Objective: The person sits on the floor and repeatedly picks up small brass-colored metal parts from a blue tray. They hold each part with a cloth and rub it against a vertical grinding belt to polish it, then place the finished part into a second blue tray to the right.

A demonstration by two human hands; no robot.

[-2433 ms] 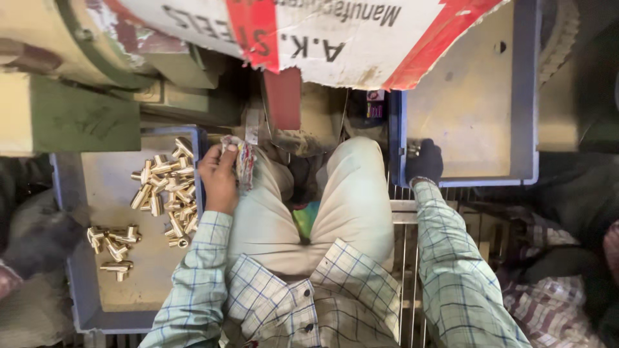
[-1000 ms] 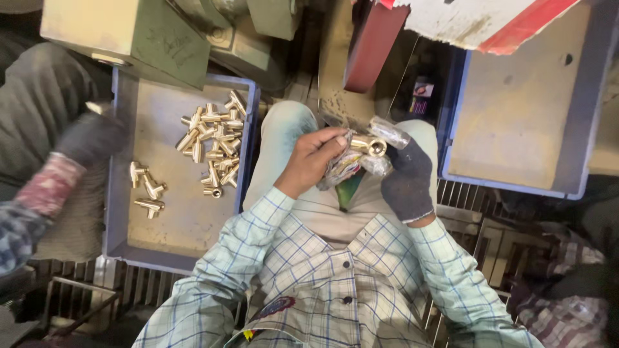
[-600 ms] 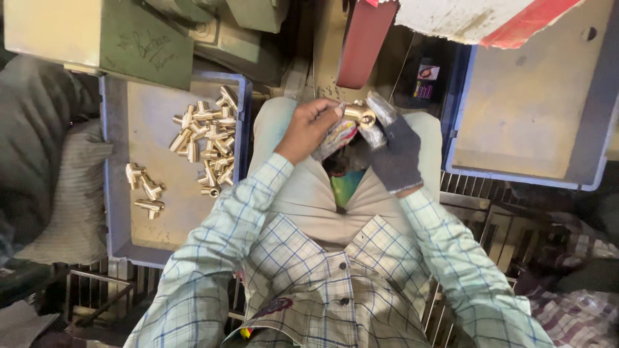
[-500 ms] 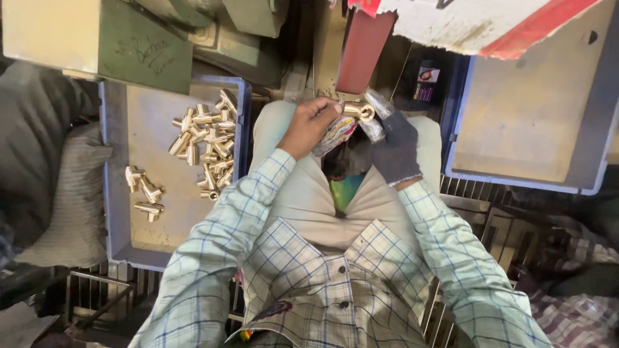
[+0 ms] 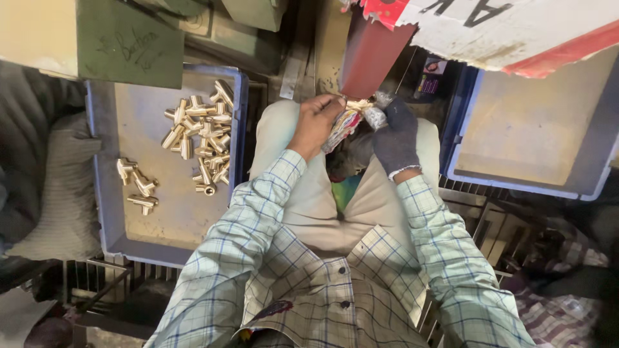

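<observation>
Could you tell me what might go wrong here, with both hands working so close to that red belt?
The bare left hand and gloved right hand press a small metal piece at the lower end of the red belt; the unprotected fingers could graze it. The multicoloured cloth in the left hand might catch. The piece could also slip into the lap, missing the blue tray of brass fittings.

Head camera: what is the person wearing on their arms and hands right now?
Both arms are covered by long sleeves of a pale green shirt checked with blue lines, buttoned cuffs at the wrists. The left hand is bare, with no glove. The right hand wears a dark grey knitted glove with a light speckled band at its cuff. No watch, rings or wristbands can be made out.
</observation>
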